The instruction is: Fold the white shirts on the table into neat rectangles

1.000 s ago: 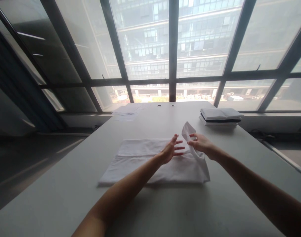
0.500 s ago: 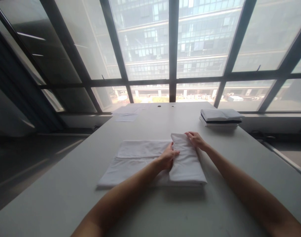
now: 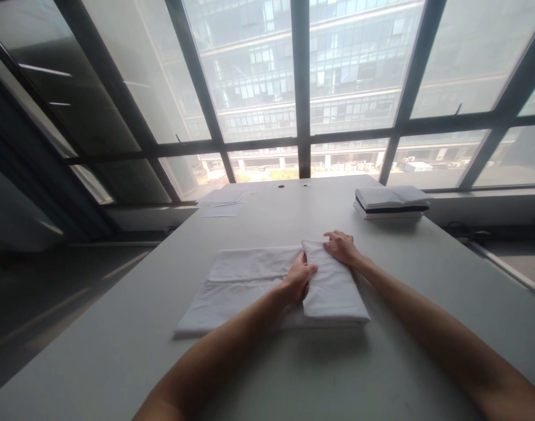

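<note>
A white cloth (image 3: 245, 280) lies folded on the grey table (image 3: 293, 362), with its right end turned over into a narrow flap (image 3: 332, 289). My left hand (image 3: 299, 277) rests at the flap's left edge, fingers curled on the fold. My right hand (image 3: 341, 245) lies flat on the flap's far right corner, fingers stretched out and pressing the cloth down.
A stack of folded cloths, white with one dark layer (image 3: 390, 202), sits at the table's far right. Loose paper sheets (image 3: 223, 203) lie at the far left end. Large windows stand behind the table.
My right hand brought the lifted right end of the cloth over and down onto the rest. Both hands now press the flap flat.
</note>
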`<action>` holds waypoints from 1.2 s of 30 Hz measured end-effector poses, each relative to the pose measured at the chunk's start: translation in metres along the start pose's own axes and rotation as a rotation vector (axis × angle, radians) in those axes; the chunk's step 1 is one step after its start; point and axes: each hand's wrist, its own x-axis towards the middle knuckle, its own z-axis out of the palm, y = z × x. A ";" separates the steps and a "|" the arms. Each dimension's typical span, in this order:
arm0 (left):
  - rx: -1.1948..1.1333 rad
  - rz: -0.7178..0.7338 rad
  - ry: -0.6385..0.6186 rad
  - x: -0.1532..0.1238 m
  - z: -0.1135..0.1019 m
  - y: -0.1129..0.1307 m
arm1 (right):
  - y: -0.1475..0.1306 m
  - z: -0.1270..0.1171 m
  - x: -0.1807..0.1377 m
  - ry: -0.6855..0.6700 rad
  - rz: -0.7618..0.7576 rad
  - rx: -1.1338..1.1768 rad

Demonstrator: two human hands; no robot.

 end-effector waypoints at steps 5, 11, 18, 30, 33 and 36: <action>-0.005 0.022 -0.005 -0.001 0.001 0.001 | -0.021 -0.019 -0.022 0.189 0.016 0.176; 0.025 0.020 0.009 -0.002 0.003 0.002 | -0.059 -0.029 -0.116 -0.011 -0.225 0.136; 0.049 -0.007 0.030 -0.004 0.005 0.005 | -0.058 -0.026 -0.138 -0.133 -0.162 0.095; 0.049 -0.028 0.019 -0.006 0.005 0.009 | -0.034 -0.070 -0.190 -0.263 -0.459 -0.035; 0.061 -0.035 0.013 -0.008 0.007 0.010 | -0.033 -0.063 -0.194 -0.283 -0.483 -0.038; 0.081 -0.021 0.033 -0.009 0.009 0.009 | -0.032 -0.062 -0.197 -0.341 -0.472 -0.027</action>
